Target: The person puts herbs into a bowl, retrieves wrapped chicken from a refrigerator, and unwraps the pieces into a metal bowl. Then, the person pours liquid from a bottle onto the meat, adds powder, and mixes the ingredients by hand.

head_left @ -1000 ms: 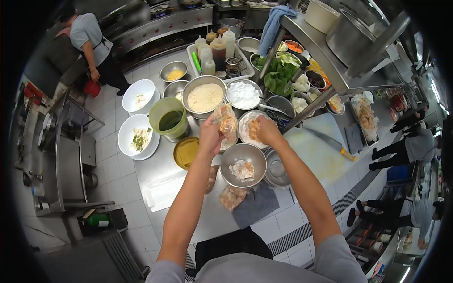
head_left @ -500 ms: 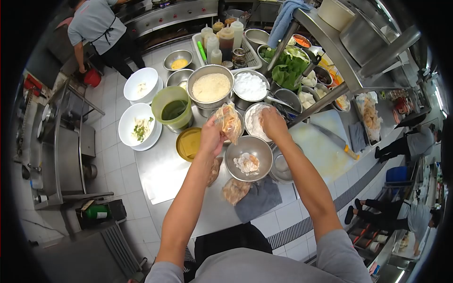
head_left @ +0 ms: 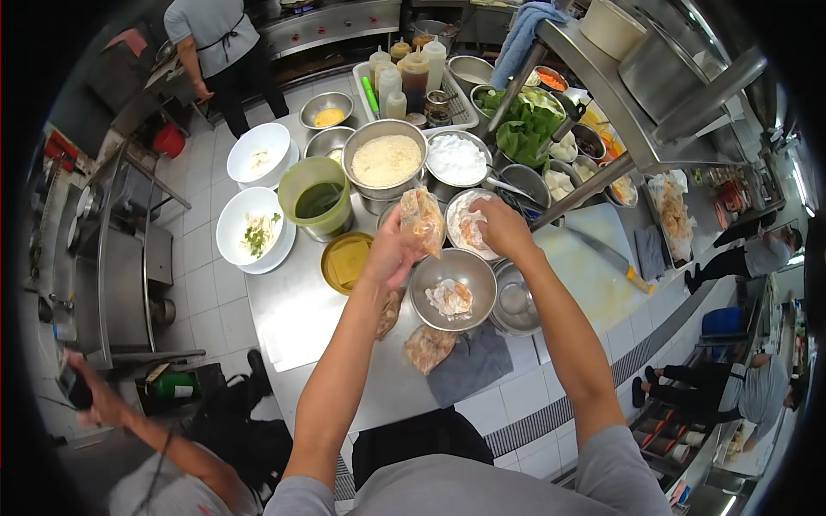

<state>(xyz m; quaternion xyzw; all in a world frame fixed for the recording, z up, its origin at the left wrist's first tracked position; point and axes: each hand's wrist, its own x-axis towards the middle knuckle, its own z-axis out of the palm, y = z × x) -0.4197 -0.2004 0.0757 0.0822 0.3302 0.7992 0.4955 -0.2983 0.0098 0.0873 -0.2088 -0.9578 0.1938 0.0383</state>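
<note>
Left fingers clasp a plastic bag jutting beyond them; right fingers, grip unclear, are beside orange food

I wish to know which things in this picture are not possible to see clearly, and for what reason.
- Head view: the right hand itself hides the tips of its fingers, so contact with the orange piece is uncertain.
- Head view: creases in the plastic bag obscure its exact contents.
- Head view, lower left: blur and dimness make the dark object unidentifiable.
- Head view: the top edge cuts off the head of the apron-wearing person.
</note>
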